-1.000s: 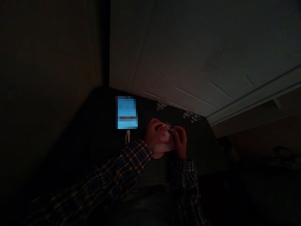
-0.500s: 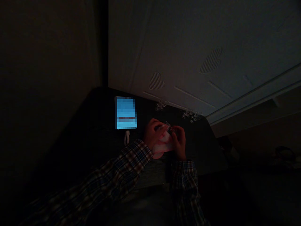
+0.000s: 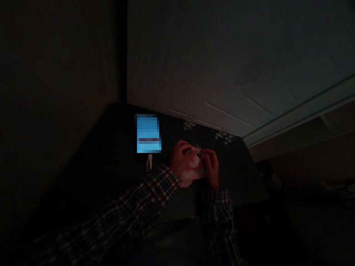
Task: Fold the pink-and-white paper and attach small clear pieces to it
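In the dim head view, my left hand (image 3: 179, 159) and my right hand (image 3: 212, 166) meet over the dark table. Between their fingertips is a small shiny wire-like piece (image 3: 198, 149), pinched from both sides; its exact kind is too dark to tell. Beneath the fingers sits a pinkish-white object (image 3: 197, 171) with a rounded part at its near edge, giving off or catching a red glow. My left hand covers part of it. Its kind cannot be made out.
A phone-like device with a lit blue screen (image 3: 148, 133) stands left of my hands, a pale looped strap (image 3: 149, 162) below it. Two heaps of small shiny loops, one left (image 3: 190, 123) and one right (image 3: 226, 136), lie along a pale panel (image 3: 216, 66) with embossed hearts.
My hands stay nearly in place. The right fingertips shift slightly around the wire-like piece, and it shows a little more plainly between them. The whole view has drifted slightly.
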Demonstrator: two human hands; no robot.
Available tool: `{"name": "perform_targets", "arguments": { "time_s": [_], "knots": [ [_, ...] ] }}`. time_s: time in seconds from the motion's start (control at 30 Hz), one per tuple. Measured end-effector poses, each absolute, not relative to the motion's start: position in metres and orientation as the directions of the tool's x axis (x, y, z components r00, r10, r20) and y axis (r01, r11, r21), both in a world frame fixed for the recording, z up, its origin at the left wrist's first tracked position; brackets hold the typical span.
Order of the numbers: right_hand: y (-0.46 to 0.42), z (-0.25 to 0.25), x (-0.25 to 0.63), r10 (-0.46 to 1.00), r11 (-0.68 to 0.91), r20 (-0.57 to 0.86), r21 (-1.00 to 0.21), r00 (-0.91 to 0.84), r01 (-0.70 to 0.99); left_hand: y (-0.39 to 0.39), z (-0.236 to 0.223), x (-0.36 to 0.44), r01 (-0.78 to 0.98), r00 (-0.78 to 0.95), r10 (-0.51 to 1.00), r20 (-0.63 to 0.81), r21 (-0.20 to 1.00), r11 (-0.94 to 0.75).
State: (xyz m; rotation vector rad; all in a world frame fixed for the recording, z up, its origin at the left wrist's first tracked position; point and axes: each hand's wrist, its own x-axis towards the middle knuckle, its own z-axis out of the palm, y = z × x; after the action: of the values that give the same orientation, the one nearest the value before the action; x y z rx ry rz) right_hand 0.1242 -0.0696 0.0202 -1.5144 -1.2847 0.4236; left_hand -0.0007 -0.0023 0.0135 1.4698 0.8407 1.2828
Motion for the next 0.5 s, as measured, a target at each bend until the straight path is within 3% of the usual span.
{"name": "perform_targets", "arguments": {
  "time_s": [0.5],
  "knots": [
    [-0.0689,0.0217,0.1235,0.815,0.227,0.468,-0.801,0.342,0.554,-0.0015,0.0126,-0.0008,-0.097,0.207,0.936,0.284,0.958,-0.269]
  ]
}}
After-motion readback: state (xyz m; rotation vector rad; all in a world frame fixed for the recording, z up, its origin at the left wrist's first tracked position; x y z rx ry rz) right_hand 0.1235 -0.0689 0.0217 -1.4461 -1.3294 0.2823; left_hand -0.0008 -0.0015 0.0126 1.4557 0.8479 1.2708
